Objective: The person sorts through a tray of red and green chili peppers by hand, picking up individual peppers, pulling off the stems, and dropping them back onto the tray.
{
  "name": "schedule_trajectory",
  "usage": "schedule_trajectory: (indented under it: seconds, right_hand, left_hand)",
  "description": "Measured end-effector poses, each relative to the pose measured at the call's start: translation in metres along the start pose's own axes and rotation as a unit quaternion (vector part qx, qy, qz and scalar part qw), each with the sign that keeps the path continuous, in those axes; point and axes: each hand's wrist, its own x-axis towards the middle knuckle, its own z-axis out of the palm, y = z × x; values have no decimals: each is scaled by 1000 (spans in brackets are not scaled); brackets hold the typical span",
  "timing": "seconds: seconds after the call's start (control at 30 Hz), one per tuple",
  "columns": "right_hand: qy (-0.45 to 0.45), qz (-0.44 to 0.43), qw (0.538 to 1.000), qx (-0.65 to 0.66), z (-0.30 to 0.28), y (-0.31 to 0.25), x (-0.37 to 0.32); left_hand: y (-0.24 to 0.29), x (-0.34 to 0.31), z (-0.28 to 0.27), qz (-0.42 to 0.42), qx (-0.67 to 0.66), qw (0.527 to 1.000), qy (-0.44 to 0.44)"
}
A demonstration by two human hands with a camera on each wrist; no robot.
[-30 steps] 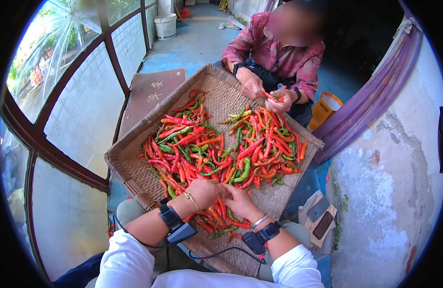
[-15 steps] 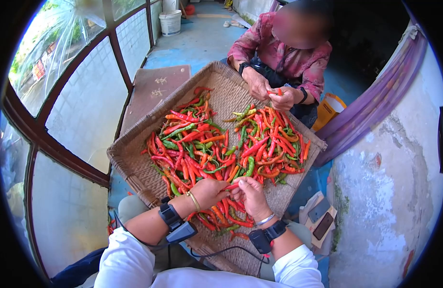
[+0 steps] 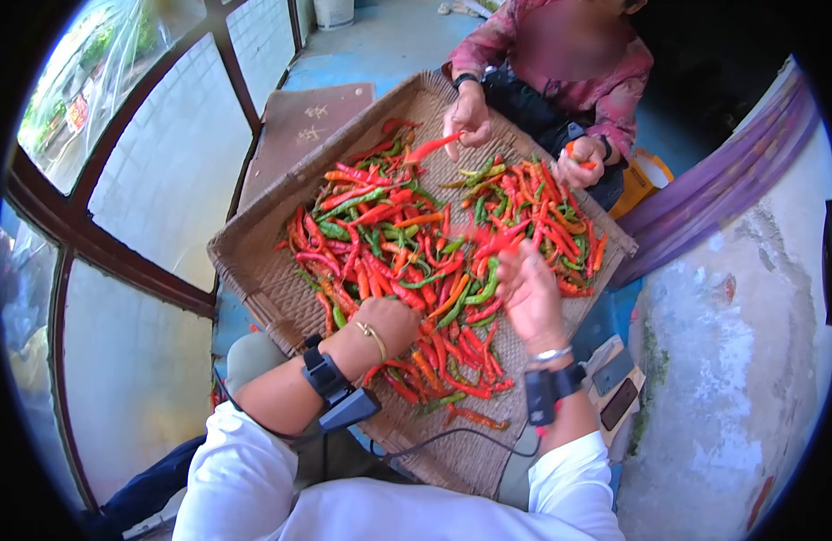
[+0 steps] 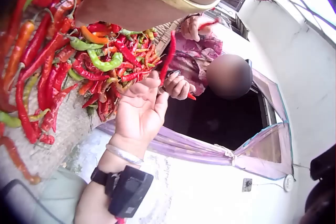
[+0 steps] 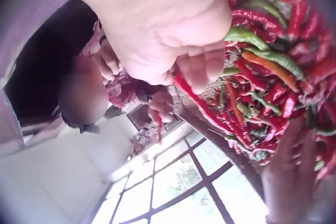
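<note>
In the head view my left hand [image 3: 391,325] is over the near part of the chili pile [image 3: 380,257], back of the hand up, hiding its fingertips. The right wrist view shows the left fingers [image 5: 286,148] stretched out onto the chilies. My right hand [image 3: 530,293] is raised over the right side of the pile, palm up. Between its thumb and fingers it pinches a long red chili [image 4: 169,53], which is blurred in the head view and points away from me. Red, green and orange chilies lie about both hands.
The chilies lie in a square woven tray [image 3: 263,243] with raised rims. Across it sits another person [image 3: 488,41], a red chili in one hand and chili pieces in the other. Two phones [image 3: 619,404] lie at the right, beside the wall [image 3: 722,388]. Windows [image 3: 164,171] stand left.
My hands, together at a red chili before, have parted. The right has swung forward and right with a chili; the left has gone down to the pile. The other person's hands have also separated.
</note>
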Motion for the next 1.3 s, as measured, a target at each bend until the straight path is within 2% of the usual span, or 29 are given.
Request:
schedule_trajectory:
  seconds: [0.03, 0.1, 0.13, 0.17, 0.2, 0.23, 0.3, 0.4, 0.63, 0.77, 0.83, 0.87, 0.93, 0.97, 1.03, 1.07, 1.1, 1.17, 1.23, 1.3]
  right_hand:
    - [17, 0, 999, 31, 5, -7, 0]
    - [-3, 23, 1000, -5, -11, -7, 3]
    - [5, 48, 997, -57, -15, -3, 1]
    - [7, 53, 997, -55, -17, 4, -3]
    - [-17, 89, 989, -114, -14, 9, -7]
    - [-40, 126, 976, -174, -11, 13, -11]
    - [-58, 147, 958, -239, -6, 21, -23]
    - [-99, 165, 946, -262, 3, 25, -31]
    - [-75, 161, 946, -272, -6, 29, -31]
    - [-62, 152, 932, -323, 2, 34, -34]
    - [-76, 125, 927, -346, 2, 41, -35]
    - [-75, 97, 933, -339, 3, 45, -37]
    - [-60, 51, 943, -325, 11, 45, -43]
    - [-61, 47, 942, -327, 15, 45, -46]
    - [-27, -24, 966, -255, 19, 47, -51]
    - [-18, -28, 975, -218, 16, 53, -51]
    - [-18, -28, 975, -219, 11, 57, -51]
    - [-4, 51, 980, -193, 3, 62, -50]
    - [-11, 83, 983, -165, 5, 63, -52]
    - [-17, 115, 984, -138, 5, 63, -52]
  left_hand:
    - [1, -2, 1, 7, 4, 1000, 25]
    - [-6, 0, -3, -5, -6, 1000, 5]
    - [-10, 1, -3, -11, 7, 1000, -1]
    - [-12, 2, -2, -14, 22, 1000, -4]
    - [-13, 4, -2, -15, 23, 1000, -6]
    - [-12, 7, -1, -15, 19, 1000, 11]
    - [-7, 13, 3, -17, 12, 999, 49]
    - [-6, 25, 15, 5, 41, 995, 88]
    - [-14, 35, 19, 20, 45, 995, 88]
    - [-3, 27, 6, 53, 3, 982, 179]
    - [1, 23, 0, 73, -91, 973, 200]
    - [3, 21, -3, 77, -90, 971, 208]
    - [7, 18, -10, 17, -159, 975, 153]
    - [8, 17, -13, 18, -158, 975, 157]
    - [10, 15, -16, -16, -210, 963, 168]
    - [10, 15, -15, -16, -210, 963, 168]
    - [10, 16, -12, -33, -242, 953, 178]
    - [12, 16, -10, -51, -273, 942, 188]
    - [18, 15, -9, -5, -285, 941, 183]
    - [23, 13, -4, 4, -245, 956, 161]
